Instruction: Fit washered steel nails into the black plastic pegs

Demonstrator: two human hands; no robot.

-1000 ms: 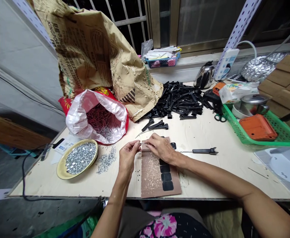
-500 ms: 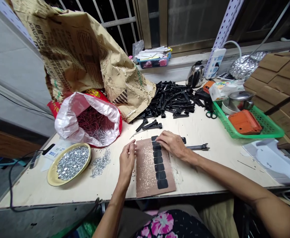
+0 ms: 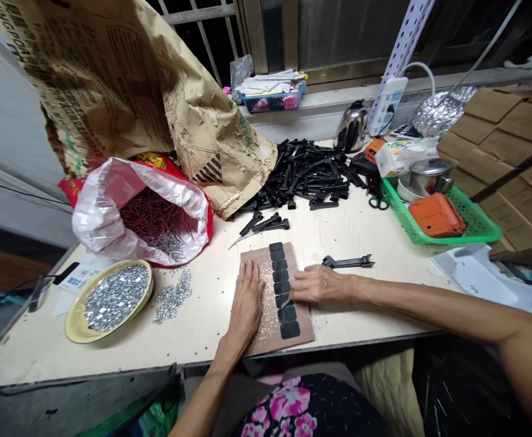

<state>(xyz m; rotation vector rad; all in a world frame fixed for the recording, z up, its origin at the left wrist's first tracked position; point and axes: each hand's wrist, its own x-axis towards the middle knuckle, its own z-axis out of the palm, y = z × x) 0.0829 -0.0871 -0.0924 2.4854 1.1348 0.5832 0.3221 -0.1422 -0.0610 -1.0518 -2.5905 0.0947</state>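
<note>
A brown sheet (image 3: 266,345) lies near the table's front edge. Down it runs a column of black rounded squares (image 3: 289,329), with pale specks scattered to their left. Resting flat on the sheet's left side is my left hand (image 3: 246,303), fingers stretched out and holding nothing. My right hand (image 3: 318,283) is at the sheet's right side, its curled fingers touching the middle of the column. A thin pale sliver shows by its fingertips, too small to name. Just behind that hand lies a long black plastic piece (image 3: 350,261). Several similar pieces (image 3: 266,224) lie beyond the sheet.
At left stand a yellow bowl (image 3: 75,328) of metal washers, loose washers (image 3: 173,296) and a white-lined red bag (image 3: 97,218) of dark red nails. Behind are a large paper sack (image 3: 215,133) and a black-piece pile (image 3: 309,173). A green basket (image 3: 398,212) stands right.
My left hand has moved from beside the sheet onto its left side. My right hand has come down the column from near its far end to its middle. The view has shifted slightly.
</note>
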